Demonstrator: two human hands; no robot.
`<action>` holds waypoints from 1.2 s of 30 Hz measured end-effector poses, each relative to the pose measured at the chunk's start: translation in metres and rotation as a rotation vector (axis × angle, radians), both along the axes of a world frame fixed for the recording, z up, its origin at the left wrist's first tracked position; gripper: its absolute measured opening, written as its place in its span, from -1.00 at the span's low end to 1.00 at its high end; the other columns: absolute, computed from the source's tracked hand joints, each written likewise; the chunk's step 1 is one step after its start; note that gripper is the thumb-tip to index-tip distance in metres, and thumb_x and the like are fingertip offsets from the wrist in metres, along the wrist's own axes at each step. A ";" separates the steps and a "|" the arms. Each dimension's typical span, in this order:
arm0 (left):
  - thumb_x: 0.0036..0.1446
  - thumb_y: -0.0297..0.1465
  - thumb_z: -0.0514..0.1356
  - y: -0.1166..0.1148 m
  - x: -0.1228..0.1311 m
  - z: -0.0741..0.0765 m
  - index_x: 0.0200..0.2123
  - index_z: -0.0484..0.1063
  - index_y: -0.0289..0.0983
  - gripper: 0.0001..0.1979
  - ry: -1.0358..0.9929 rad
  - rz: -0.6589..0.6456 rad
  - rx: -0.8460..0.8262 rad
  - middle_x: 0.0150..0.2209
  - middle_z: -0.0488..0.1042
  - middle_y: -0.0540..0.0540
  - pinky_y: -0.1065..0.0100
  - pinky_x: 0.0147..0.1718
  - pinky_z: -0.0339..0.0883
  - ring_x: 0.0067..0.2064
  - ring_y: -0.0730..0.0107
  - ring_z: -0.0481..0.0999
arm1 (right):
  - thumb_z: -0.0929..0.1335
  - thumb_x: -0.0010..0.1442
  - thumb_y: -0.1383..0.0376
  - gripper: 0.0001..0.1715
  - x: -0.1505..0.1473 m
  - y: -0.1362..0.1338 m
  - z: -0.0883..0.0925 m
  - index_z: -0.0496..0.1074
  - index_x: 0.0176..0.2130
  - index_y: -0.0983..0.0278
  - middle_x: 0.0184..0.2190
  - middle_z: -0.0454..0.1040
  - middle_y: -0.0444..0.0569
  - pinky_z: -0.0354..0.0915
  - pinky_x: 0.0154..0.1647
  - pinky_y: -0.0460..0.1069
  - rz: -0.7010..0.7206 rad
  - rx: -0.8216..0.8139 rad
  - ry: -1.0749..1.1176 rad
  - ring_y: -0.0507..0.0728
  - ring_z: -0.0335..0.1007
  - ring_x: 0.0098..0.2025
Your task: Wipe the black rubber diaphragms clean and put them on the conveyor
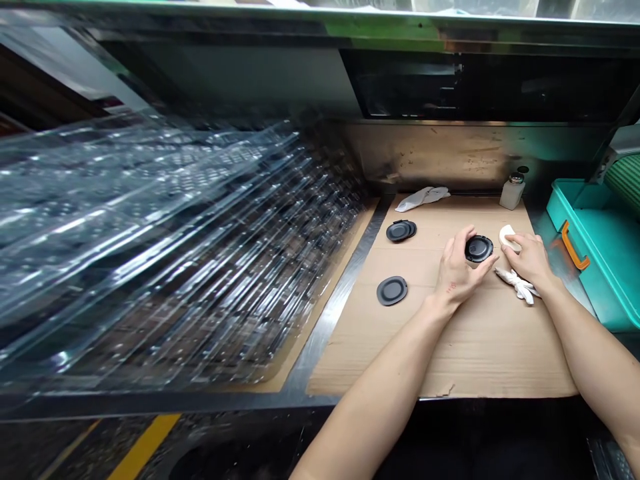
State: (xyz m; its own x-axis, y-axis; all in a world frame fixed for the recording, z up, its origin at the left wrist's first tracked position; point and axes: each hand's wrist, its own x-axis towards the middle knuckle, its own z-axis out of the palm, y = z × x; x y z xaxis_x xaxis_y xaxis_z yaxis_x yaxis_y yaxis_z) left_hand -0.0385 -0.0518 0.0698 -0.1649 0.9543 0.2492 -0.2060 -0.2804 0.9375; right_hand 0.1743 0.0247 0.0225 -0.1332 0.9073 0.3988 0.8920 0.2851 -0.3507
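Note:
Between the thumb and fingers of my left hand (457, 267) is a round black part (479, 249), held by its edges above the cardboard (480, 347). To its right, my right hand (527, 257) grips a small white pad (509, 238). A crumpled white cloth (520, 287) lies just below my right hand. On the left side of the cardboard lie an oval black part (392, 291) and, farther back, some overlapping black parts (401, 231).
Stacked clear plastic trays (200, 253) fill the left side. At the back are a white cloth (423, 199) and a bottle with a metal cap (513, 191). A teal bin (590, 267) with an orange handle stands at the right. A metal shelf edge (300, 30) crosses above.

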 end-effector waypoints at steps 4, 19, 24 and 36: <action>0.10 -0.33 0.45 0.012 -0.011 -0.013 -0.28 0.54 -0.16 -0.84 0.169 0.011 -0.179 -0.26 0.58 -0.15 0.15 0.20 0.25 0.15 -0.07 0.48 | 0.33 0.30 0.12 -0.58 0.002 0.002 -0.001 0.59 0.04 0.23 0.08 0.56 0.10 0.15 0.24 0.14 0.001 0.016 -0.009 0.26 0.39 0.16; -0.26 -0.23 0.57 0.016 -0.036 -0.019 -0.31 0.47 -0.18 -0.54 0.676 0.011 -0.244 0.05 0.43 -0.30 0.06 0.33 0.08 0.25 -0.28 0.35 | 0.34 0.26 0.11 -0.57 0.005 0.008 -0.014 0.61 0.02 0.20 0.08 0.56 0.08 0.18 0.19 0.15 -0.005 0.032 0.049 0.29 0.37 0.14; 0.00 -0.01 0.40 0.045 -0.098 -0.004 -0.15 0.51 -0.29 -0.48 0.941 0.422 -0.326 0.12 0.37 -0.45 0.00 0.25 0.19 0.21 -0.30 0.41 | 0.34 0.26 0.12 -0.57 0.000 0.006 -0.016 0.62 0.03 0.19 0.09 0.55 0.06 0.18 0.15 0.15 -0.025 -0.001 0.064 0.31 0.35 0.13; -0.11 0.05 0.46 0.120 -0.151 0.005 -0.17 0.56 -0.42 -0.35 1.218 0.382 -0.729 0.10 0.49 -0.65 -0.06 0.09 0.35 0.19 -0.43 0.47 | 0.35 0.28 0.17 -0.65 -0.014 -0.003 -0.011 0.62 -0.01 0.16 0.09 0.53 0.05 0.19 0.12 0.15 -0.062 -0.065 0.097 0.33 0.28 0.12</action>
